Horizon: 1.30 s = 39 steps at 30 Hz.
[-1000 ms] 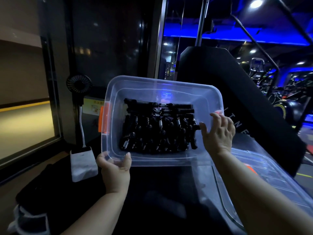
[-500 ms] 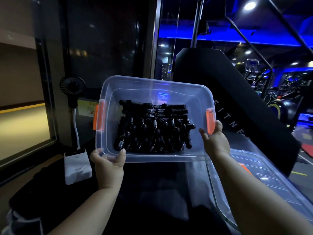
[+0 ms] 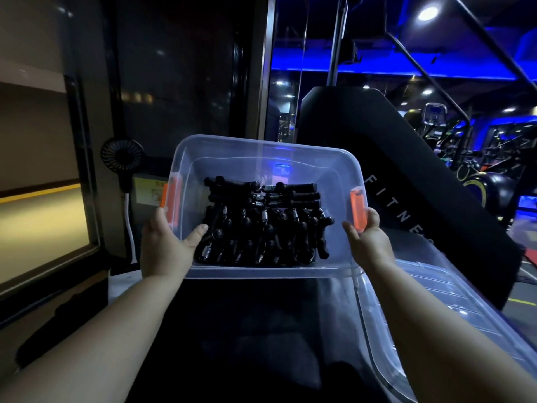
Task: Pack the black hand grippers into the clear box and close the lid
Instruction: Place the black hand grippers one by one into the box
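Flanking box (image 3: 263, 158): L hand (image 3: 167, 247); R hand (image 3: 368, 243)

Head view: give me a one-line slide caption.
The left hand and right hand hold the clear box of black hand grippers by its ends, lid lying off to the right.

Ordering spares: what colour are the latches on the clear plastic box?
Orange, both latches of the clear plastic box; best in head view.

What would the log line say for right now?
left hand: grips clear box side | right hand: grips other side | black hand grippers: inside box | lid: off, lying at right
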{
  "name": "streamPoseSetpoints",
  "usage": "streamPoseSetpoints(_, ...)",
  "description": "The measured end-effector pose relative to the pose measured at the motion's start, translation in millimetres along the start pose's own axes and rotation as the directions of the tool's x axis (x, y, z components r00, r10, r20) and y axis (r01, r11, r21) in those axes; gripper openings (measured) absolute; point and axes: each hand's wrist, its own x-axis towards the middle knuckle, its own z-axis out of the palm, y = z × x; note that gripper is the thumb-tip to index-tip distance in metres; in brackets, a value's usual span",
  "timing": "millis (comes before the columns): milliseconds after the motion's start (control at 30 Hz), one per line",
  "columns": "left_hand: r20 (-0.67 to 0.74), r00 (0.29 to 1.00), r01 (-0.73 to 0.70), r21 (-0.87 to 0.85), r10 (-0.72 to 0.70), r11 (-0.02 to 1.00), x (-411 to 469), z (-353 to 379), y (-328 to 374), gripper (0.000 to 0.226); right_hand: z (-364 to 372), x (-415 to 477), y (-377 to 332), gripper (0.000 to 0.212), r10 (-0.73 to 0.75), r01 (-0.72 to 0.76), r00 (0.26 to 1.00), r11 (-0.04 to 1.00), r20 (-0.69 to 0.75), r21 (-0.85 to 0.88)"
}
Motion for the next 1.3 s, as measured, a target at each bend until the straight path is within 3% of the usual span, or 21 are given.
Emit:
streamPoseSetpoints(367,-0.036,0.996,0.082,0.041,-0.080,0.996,48,15,-3,0.035,-15,3,-25,0.038,0.030,-0.029,0.999,0.997,0.012,-0.076)
streamPoseSetpoints(567,0.055,0.996,0.061,0.060,-0.065,0.996,72,28,0,0.031,-38,0,-27,0.035,0.053,-0.054,0.999,0.990,-0.013,-0.133)
streamPoseSetpoints(800,0.145,0.987,0.048,0.120,-0.066,0.992,93,50,16,0.043,-60,8,-18,0.032,0.090,-0.099,0.994,0.974,-0.055,-0.205)
streamPoseSetpoints(933,0.167,0.984,0.038,0.182,-0.069,0.982,100,53,13,0.042,-60,17,-23,0.039,0.167,-0.180,0.984,0.933,-0.069,-0.311)
streamPoseSetpoints(1033,0.169,0.983,0.039,0.196,-0.073,0.980,100,54,7,0.038,-64,31,-34,0.062,0.193,-0.226,0.974,0.888,-0.123,-0.399)
streamPoseSetpoints(1200,0.195,0.980,-0.005,0.253,-0.046,0.967,98,50,5,0.037,-58,59,-50,0.057,0.145,-0.172,0.984,0.924,-0.102,-0.343)
streamPoseSetpoints(1300,0.223,0.974,-0.042,0.377,-0.047,0.925,109,51,18,0.043,-55,70,-44,0.051,0.169,-0.186,0.982,0.931,-0.082,-0.314)
